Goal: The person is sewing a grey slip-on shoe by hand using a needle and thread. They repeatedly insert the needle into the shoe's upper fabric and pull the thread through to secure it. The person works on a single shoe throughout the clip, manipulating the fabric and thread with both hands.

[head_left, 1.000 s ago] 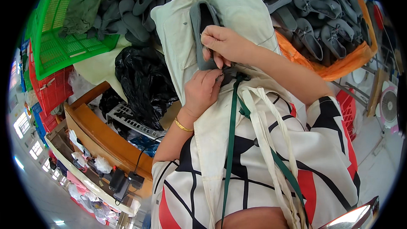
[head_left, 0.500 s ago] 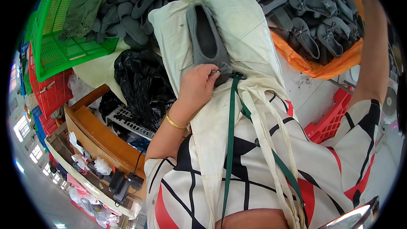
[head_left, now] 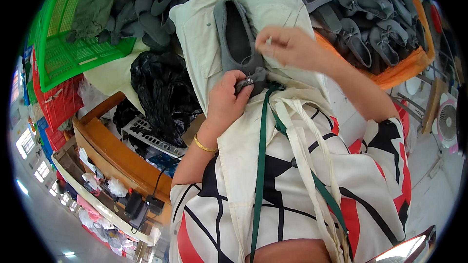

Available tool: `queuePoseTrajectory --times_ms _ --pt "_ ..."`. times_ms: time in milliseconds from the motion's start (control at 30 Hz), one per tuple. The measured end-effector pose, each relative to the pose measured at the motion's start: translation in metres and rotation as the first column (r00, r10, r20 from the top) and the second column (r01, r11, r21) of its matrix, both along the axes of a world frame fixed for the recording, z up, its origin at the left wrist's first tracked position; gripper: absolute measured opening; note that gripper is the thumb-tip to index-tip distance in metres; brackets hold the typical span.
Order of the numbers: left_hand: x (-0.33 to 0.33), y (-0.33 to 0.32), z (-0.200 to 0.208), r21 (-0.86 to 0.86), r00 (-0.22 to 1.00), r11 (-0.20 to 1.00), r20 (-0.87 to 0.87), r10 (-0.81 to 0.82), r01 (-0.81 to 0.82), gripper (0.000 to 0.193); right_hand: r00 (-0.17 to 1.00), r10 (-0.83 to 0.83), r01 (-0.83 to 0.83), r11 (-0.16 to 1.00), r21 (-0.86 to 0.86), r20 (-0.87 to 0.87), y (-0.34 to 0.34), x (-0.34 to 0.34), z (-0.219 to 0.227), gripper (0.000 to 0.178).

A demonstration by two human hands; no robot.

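A grey slip-on shoe lies on the pale cloth over my lap, its toe toward me. My left hand pinches the gathered grey bow at the toe, where a small shiny ornament shows. My right hand is just right of the shoe opening, fingers bent together in a pinch and blurred by motion. What it holds is too small to make out. A thin thread runs up from the bow across the shoe opening.
An orange sack of similar grey shoes stands at the far right. More grey shoes are heaped at the far left beside a green crate. A black plastic bag and a wooden drawer are on my left; a fan is at right.
My right hand has come from the far right, arm outstretched, back to beside the shoe. My left hand keeps its pinch on the bow, which now shows the shiny ornament.
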State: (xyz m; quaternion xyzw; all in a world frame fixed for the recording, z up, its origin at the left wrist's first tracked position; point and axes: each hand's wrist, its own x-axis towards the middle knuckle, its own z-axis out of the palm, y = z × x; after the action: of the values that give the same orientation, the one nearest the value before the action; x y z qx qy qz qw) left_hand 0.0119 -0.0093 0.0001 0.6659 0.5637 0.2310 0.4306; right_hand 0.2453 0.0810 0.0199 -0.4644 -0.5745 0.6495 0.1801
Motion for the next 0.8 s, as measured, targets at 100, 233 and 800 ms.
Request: queuePoseTrajectory --times_ms 100,233,800 --pt "0.001 -0.005 -0.003 0.011 0.999 0.999 0.021 0.045 -0.045 0.021 0.988 0.133 -0.149 0.961 0.232 0.081 -0.028 -0.01 -0.019 0.013" --pt "0.001 -0.012 -0.016 -0.043 0.98 0.992 0.155 0.126 -0.121 0.023 0.972 0.144 -0.204 0.907 0.368 0.185 -0.05 -0.013 -0.019 0.01" --pt "0.005 -0.019 -0.024 -0.323 0.851 0.908 0.363 0.381 -0.269 0.016 0.957 0.118 -0.261 0.752 0.606 0.265 -0.06 -0.013 -0.018 0.008"
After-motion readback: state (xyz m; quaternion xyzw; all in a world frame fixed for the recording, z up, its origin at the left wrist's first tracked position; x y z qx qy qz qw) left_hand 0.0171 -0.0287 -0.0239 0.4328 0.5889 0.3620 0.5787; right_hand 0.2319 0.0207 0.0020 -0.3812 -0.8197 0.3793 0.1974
